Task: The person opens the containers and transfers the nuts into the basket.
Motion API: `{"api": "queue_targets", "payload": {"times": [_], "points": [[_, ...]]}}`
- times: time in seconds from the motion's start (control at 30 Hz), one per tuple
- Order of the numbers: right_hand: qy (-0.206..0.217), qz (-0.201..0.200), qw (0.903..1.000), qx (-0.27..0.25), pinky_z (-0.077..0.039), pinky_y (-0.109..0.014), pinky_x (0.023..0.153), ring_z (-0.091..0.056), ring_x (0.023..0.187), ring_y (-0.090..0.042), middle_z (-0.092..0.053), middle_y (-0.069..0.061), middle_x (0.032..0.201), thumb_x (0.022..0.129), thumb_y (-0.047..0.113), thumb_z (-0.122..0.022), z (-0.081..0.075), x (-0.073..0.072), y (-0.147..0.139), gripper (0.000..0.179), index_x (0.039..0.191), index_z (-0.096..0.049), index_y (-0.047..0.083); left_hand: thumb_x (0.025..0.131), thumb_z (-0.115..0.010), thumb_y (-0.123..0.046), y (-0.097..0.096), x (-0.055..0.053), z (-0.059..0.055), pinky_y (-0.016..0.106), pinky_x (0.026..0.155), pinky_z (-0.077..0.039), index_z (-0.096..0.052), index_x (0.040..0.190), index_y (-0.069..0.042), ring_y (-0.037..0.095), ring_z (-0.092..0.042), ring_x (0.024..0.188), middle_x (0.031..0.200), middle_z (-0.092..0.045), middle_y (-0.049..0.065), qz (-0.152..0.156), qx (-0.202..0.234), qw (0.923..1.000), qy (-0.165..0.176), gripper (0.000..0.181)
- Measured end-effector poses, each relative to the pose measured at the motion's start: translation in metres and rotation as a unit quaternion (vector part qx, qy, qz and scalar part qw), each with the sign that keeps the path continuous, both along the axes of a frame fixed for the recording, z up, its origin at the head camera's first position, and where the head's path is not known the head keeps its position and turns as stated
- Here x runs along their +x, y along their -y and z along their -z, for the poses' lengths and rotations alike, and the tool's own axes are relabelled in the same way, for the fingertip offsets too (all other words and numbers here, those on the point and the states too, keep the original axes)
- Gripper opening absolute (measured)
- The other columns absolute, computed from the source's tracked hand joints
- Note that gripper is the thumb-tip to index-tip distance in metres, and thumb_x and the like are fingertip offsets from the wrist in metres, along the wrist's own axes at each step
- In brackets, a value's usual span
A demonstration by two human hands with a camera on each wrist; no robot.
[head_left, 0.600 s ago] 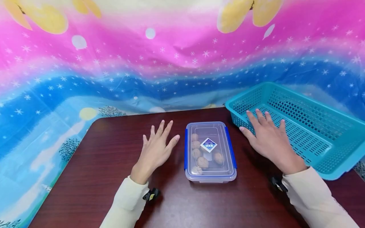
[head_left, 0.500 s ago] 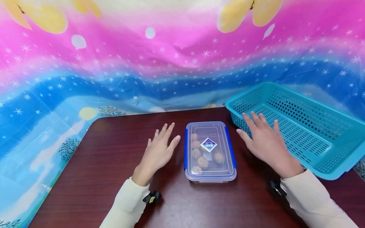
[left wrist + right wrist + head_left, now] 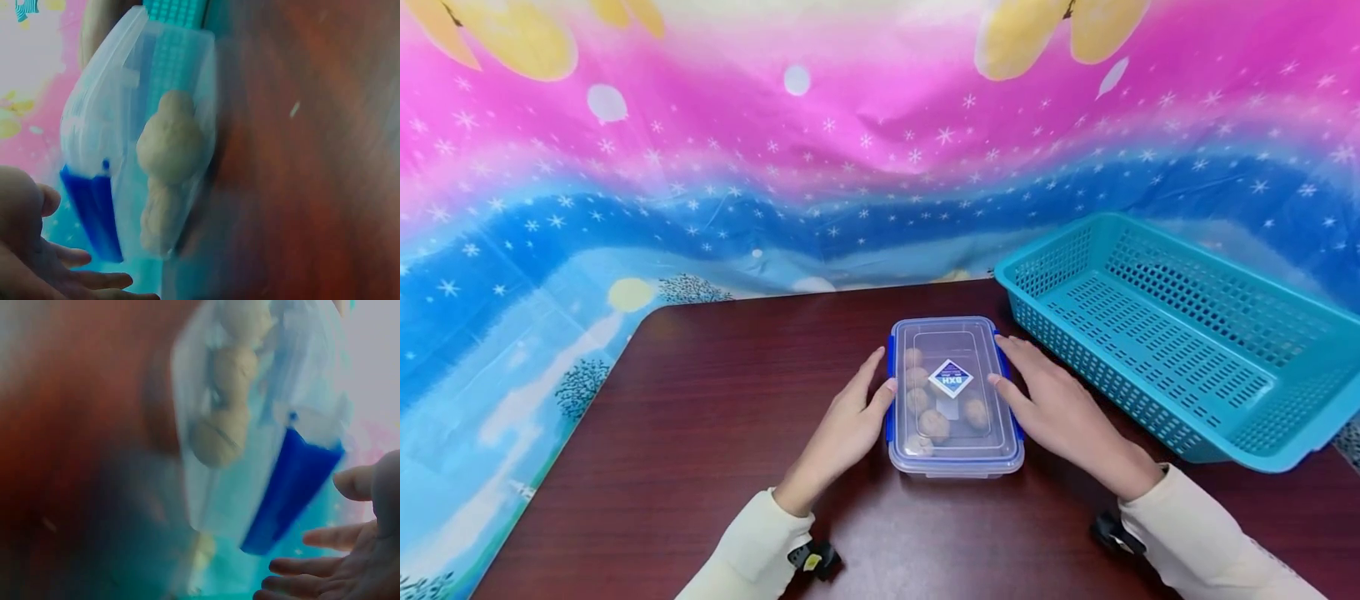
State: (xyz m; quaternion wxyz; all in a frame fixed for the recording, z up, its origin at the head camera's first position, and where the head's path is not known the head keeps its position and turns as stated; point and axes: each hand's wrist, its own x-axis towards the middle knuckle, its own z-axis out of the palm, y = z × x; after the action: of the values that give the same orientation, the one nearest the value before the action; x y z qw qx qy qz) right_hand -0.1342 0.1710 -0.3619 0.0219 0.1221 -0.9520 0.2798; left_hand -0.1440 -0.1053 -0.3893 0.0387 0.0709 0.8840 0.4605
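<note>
Head view: The lidded container [image 3: 957, 400] lies flat on the tabletop [image 3: 700, 433], between the two hands, lid on. Round brown walnut-like items [image 3: 934, 425] show through the clear lid. The left hand [image 3: 846, 417] is at the container's left edge, the right hand [image 3: 1063, 408] at its right edge; the right thumb overlaps the lid in this view. Change: both hands have moved inward from positions apart from the container. The right hand no longer overlaps the teal basket [image 3: 1157, 354], which stands to the right. The container's position is essentially unchanged. Judgement: work is now at the container, with both long sides covered.

Left wrist view: The fingers are extended and spread, thumb separated; nothing is held. The blue latch [image 3: 94, 215] is just beside the fingers, apparently without contact.

Right wrist view: The picture is blurred. The fingers are extended, thumb apart, near the second blue latch [image 3: 294, 490]; nothing is held. Firm contact cannot be confirmed.
</note>
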Motion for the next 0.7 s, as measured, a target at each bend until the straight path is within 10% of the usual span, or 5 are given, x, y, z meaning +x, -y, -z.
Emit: {"api": "queue_targets", "payload": {"times": [0.7], "points": [[0.138,0.01,0.9812,-0.135,-0.032,-0.075,0.115,-0.034,0.15,-0.054,-0.019,-0.023,0.173,0.112,0.047,-0.041,0.027,0.004,0.009,0.074,0.171,0.0,0.025,0.112,-0.043,-0.044,-0.019,0.02,0.014,0.063,0.122,-0.032,-0.012,0.167,-0.045,0.036,-0.042,0.15,0.169,-0.036,0.009,0.017,0.07,0.9961,0.052,0.064]]}}
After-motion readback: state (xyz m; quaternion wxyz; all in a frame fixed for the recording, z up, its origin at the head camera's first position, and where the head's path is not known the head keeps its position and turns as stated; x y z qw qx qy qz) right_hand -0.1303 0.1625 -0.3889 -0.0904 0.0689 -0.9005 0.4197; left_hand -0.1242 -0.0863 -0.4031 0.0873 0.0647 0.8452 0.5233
